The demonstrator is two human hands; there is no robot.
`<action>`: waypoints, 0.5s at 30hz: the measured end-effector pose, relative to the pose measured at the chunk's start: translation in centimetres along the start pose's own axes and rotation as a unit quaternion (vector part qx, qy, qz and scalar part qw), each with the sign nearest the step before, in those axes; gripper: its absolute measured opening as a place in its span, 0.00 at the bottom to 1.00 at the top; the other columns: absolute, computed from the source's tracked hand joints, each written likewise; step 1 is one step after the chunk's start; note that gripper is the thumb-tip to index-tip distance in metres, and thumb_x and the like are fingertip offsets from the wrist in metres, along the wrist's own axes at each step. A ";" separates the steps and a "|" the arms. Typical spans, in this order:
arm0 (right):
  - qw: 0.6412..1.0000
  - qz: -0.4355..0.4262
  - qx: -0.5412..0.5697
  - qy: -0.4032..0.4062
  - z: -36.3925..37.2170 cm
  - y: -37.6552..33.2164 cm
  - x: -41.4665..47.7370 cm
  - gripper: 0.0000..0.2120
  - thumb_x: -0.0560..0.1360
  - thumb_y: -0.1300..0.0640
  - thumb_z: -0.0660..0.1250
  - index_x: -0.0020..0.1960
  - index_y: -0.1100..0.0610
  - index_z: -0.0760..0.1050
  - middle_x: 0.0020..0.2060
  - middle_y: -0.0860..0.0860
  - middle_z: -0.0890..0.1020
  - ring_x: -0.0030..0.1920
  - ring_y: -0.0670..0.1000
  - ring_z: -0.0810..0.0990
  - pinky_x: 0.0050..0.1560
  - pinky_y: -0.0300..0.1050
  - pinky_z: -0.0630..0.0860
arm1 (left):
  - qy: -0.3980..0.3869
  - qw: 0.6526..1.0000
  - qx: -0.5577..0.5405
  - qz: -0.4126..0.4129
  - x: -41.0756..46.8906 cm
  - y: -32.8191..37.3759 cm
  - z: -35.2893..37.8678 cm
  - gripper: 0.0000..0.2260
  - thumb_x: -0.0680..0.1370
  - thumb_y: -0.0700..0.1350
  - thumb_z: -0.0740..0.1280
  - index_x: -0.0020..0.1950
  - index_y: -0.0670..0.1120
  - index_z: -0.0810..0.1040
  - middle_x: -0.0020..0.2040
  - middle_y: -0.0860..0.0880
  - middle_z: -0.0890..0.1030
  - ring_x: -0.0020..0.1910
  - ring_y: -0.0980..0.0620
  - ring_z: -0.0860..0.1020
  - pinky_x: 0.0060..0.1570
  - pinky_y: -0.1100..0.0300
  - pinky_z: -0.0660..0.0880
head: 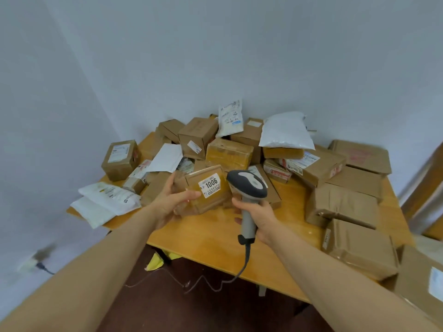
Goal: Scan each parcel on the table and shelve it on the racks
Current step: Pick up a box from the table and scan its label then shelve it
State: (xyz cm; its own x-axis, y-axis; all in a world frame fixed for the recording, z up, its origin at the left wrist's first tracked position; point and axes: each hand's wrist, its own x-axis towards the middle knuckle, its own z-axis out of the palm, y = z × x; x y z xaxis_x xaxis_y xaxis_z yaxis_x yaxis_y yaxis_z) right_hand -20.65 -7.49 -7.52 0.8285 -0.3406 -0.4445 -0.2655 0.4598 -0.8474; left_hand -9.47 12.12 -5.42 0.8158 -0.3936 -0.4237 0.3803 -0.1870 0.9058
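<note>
Left hand [171,202] gripping parcel [208,189] labelled 1006, right hand [257,215] clasping scanner [248,188] at its 3 o'clock, above counter [215,238]

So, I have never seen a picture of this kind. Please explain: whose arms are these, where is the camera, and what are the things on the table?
There is no machine here: the two bare arms belong to a person. The one picture comes from a wide-angle camera worn on that person's head, looking forward and down. The left hand holds a small brown parcel with a white label reading 1006. The right hand grips a grey handheld scanner, its head close to that label; its cable hangs past the table edge. On the wooden table lie many cardboard boxes and some white mailing bags, piled toward the wall corner.
</note>
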 end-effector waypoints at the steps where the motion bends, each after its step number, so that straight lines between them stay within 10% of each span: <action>1: 0.999 -0.002 -0.040 -0.021 0.1 -0.2 -0.4 0.09 0.71 0.62 0.74 0.47 0.57 0.76 0.40 0.54 0.82 0.37 0.51 0.79 0.46 0.52 0.79 | 0.016 1.000 -0.002 0.014 0.0 0.5 -0.8 0.58 0.55 0.47 0.82 0.76 0.65 0.52 0.74 0.48 0.66 0.64 0.42 0.73 0.61 0.38 0.70; 10: 0.971 0.016 -0.158 -0.179 3.8 -2.1 -2.2 0.06 0.71 0.67 0.72 0.45 0.61 0.76 0.26 0.54 0.72 0.25 0.49 0.68 0.29 0.42 0.70 | 0.181 0.970 0.165 0.010 1.4 2.2 -8.8 0.61 0.43 0.61 0.83 0.68 0.75 0.53 0.74 0.49 0.59 0.70 0.40 0.65 0.62 0.39 0.71; 15: 0.961 0.026 -0.201 -0.186 6.3 -2.4 -2.0 0.10 0.72 0.68 0.71 0.37 0.60 0.72 0.25 0.54 0.72 0.23 0.49 0.67 0.29 0.42 0.69 | 0.234 0.944 0.231 0.016 1.0 2.4 -11.0 0.60 0.52 0.56 0.81 0.76 0.65 0.49 0.75 0.45 0.53 0.72 0.38 0.59 0.67 0.40 0.68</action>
State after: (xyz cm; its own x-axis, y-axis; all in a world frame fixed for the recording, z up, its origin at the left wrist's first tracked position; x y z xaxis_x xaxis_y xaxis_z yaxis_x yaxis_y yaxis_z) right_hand -18.57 -2.73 -2.79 0.9083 0.0257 -0.4176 -0.4182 0.0886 -0.9040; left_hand -2.95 21.14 -3.62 0.9680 0.0149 -0.2506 0.2096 -0.5976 0.7739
